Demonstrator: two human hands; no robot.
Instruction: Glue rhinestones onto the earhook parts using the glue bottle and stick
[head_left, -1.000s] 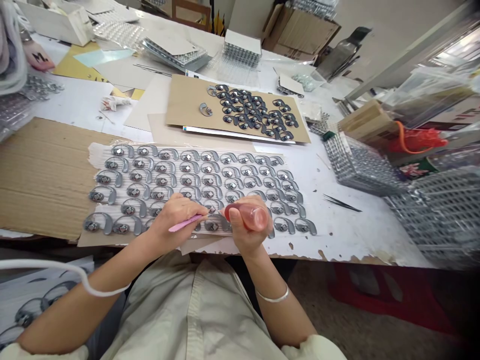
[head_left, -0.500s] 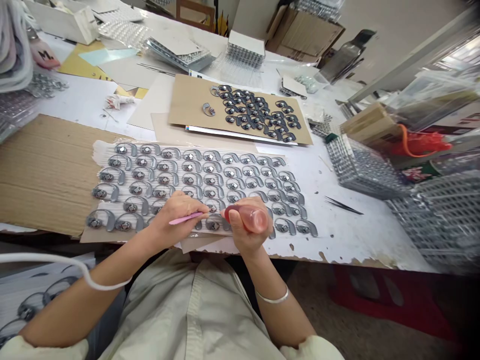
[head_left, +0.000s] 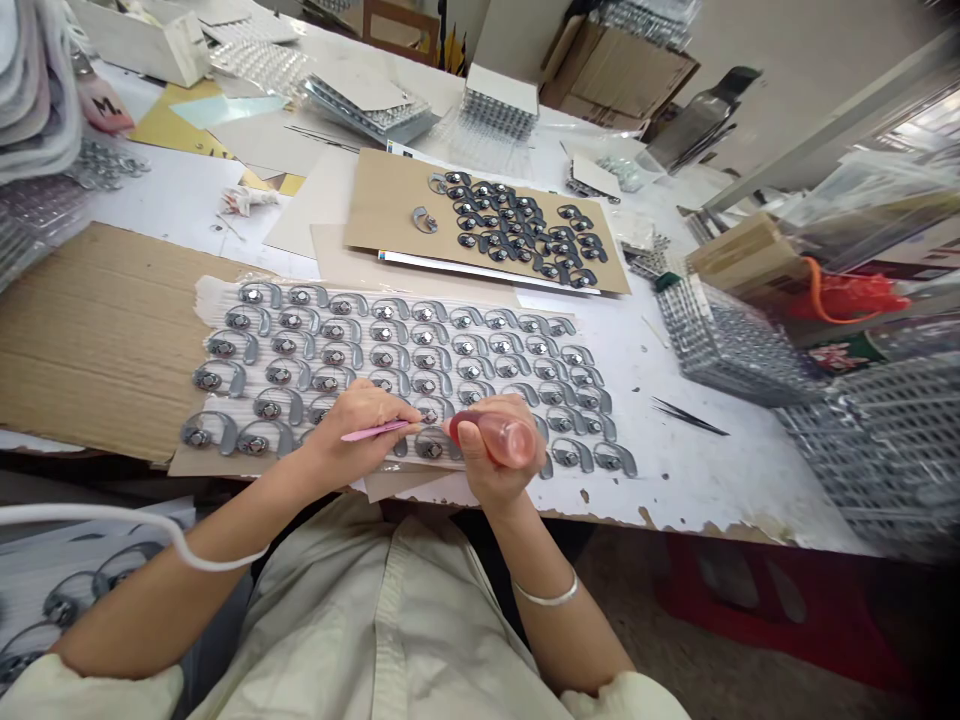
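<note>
Hardly anything had moved between the hands since the earlier frame: only the view had swung a little, so the boards sat slightly further right, while both hands kept their places at the near row.

Readable writing was scarce. A black "M." showed on a pink object [head_left: 107, 103] at the far left edge of the counter [head_left: 675, 470].

The left hand [head_left: 352, 440] was curled, thumb and fingers pinching a thin pink stick [head_left: 379, 431] that lay nearly level and pointed right. The right hand [head_left: 491, 470] was wrapped around a reddish squeeze bottle [head_left: 504, 438], thumb pressed on its side, its red nozzle aimed left. Stick tip and nozzle came close together over one grey ear-hook piece [head_left: 431, 447] in the nearest row, which lay between the two hands, just beside both. Whether either tip touched it could not be told.

That piece belonged to rows of like grey ear-hooks laid on a white sheet [head_left: 210, 295], which rested partly on corrugated cardboard [head_left: 90, 330]. Behind it, a smaller brown board [head_left: 382, 200] carried a cluster of darker ear-hooks [head_left: 517, 230]. Black tweezers [head_left: 690, 415] lay on the counter well to the right of the right hand, near a stack of grey mesh trays [head_left: 720, 340]. A silver bangle [head_left: 545, 595] circled the right wrist.
</note>
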